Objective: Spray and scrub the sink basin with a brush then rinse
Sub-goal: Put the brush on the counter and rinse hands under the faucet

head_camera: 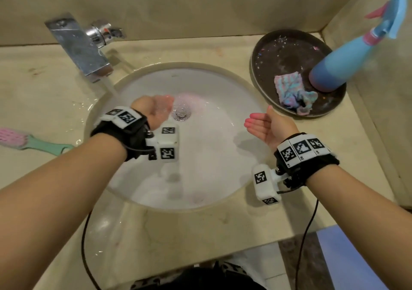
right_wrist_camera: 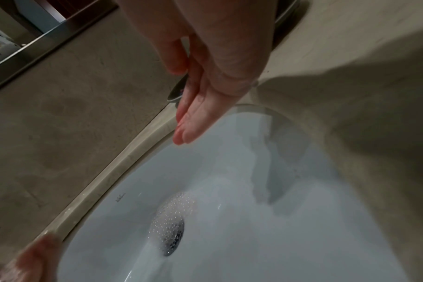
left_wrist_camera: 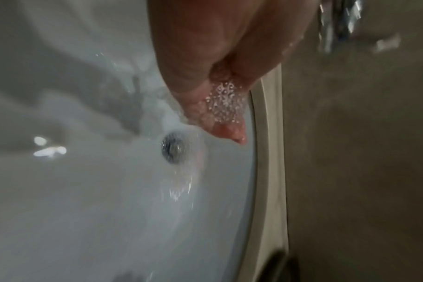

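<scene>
Water runs from the chrome faucet point(head_camera: 82, 49) into the white round sink basin point(head_camera: 211, 156) and streams toward the drain point(head_camera: 181, 113). My left hand point(head_camera: 159, 109) is cupped palm-up under the stream, holding nothing but water point(left_wrist_camera: 226, 104). My right hand point(head_camera: 265, 126) hovers flat and empty over the basin's right rim, fingers point(right_wrist_camera: 193, 118) straight and together. The pink-bristled brush with a green handle point(head_camera: 33, 142) lies on the counter at the far left. The blue spray bottle point(head_camera: 347, 60) stands in a dark round tray point(head_camera: 263, 51) at the back right.
A pastel knitted cloth point(head_camera: 292, 91) lies in the tray beside the bottle. The beige stone counter point(head_camera: 189, 234) is wet around the faucet. Walls close in behind and on the right. A black cable hangs over the counter's front edge.
</scene>
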`<state>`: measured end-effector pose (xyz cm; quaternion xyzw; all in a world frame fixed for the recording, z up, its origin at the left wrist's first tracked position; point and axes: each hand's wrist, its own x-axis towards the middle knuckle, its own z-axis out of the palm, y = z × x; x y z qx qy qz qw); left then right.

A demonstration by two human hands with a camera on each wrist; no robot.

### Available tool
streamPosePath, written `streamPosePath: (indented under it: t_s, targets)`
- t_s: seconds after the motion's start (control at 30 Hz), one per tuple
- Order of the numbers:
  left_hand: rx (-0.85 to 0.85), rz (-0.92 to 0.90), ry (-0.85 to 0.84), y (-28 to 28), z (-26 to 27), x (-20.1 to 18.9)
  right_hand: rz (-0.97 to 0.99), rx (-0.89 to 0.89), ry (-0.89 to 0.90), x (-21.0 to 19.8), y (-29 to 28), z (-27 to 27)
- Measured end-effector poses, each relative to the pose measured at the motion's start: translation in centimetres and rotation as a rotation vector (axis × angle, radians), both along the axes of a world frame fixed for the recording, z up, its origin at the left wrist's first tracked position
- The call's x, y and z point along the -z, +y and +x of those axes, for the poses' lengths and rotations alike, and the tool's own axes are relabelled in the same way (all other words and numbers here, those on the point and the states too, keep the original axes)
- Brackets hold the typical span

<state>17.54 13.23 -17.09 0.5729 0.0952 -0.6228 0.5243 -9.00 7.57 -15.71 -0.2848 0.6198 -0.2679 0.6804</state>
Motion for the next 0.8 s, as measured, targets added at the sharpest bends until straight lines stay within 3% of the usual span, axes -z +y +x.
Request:
streamPosePath:
  t_s: [0.2,0.33,0.63,0.8]
  targets:
    - [0.395,-0.031,0.026,-4.3,-10.0,-1.0,-0.002,0.044,-0.007,-0.5,-0.5,-1.5]
    - [0.553,-0.019,0.041,-5.2,-12.4,0.1,0.005,0.078,-0.038,-0.5,-0.7,-2.9]
    - [0.4,0.033,-0.017,-3.7,-7.6,2.0,-0.011,0.091,-0.012,-0.2,-0.3,-4.0]
    - [0.182,0.043,-0.062,-1.4,-3.7,2.1,0.0,0.052,-0.018,-0.2,0.0,-2.5]
